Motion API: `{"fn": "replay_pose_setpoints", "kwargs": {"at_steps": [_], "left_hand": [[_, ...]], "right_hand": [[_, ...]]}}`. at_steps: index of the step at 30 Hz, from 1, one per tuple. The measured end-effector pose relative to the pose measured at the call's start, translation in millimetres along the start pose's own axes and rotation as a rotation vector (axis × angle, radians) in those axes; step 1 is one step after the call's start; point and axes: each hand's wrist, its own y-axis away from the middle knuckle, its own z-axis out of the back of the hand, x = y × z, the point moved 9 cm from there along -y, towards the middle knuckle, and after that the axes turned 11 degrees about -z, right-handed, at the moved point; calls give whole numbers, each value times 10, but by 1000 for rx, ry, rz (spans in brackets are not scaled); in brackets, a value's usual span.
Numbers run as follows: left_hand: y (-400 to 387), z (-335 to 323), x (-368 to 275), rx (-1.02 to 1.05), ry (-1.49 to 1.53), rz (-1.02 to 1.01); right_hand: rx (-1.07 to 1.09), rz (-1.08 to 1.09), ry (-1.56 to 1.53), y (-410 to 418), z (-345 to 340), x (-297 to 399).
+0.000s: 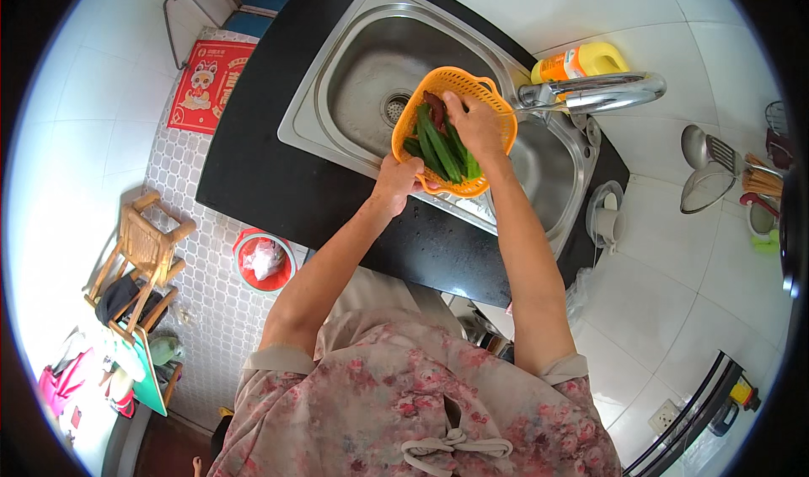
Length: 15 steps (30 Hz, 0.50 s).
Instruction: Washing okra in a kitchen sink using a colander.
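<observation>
An orange perforated plastic basket (502,91) is held over the divide between the sink's two basins. My left hand (398,185) grips its near left rim. In the basket lie several long green vegetables (436,142), possibly cucumbers or okra, beside a dark reddish piece (435,109). My right hand (477,126) reaches in over the vegetables with bent fingers, partly hidden, so whether it holds one cannot be told. A thin stream of water from the chrome faucet (607,94) meets the back of the right hand.
The stainless steel sink (303,126) is set in a black countertop (265,167). A yellow bottle (584,63) stands behind the faucet. White cups (608,221) are at the right. Utensils (708,151) hang on the wall. A red-lined bin (262,263) and a wooden chair (148,240) stand on the floor.
</observation>
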Motion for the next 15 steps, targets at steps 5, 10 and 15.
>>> {"fn": "replay_pose_setpoints", "kwargs": {"at_steps": [5,10,15], "left_hand": [[-20,-68,62,-4,-43,44],[-7,9,66,-8,-16,48],[-32,5,-1,-31,-50,-5]], "right_hand": [[-161,318,14,36,-21,-19],[133,-112,260,83,-170,112],[164,-24,-276,-25,-154,52]]}}
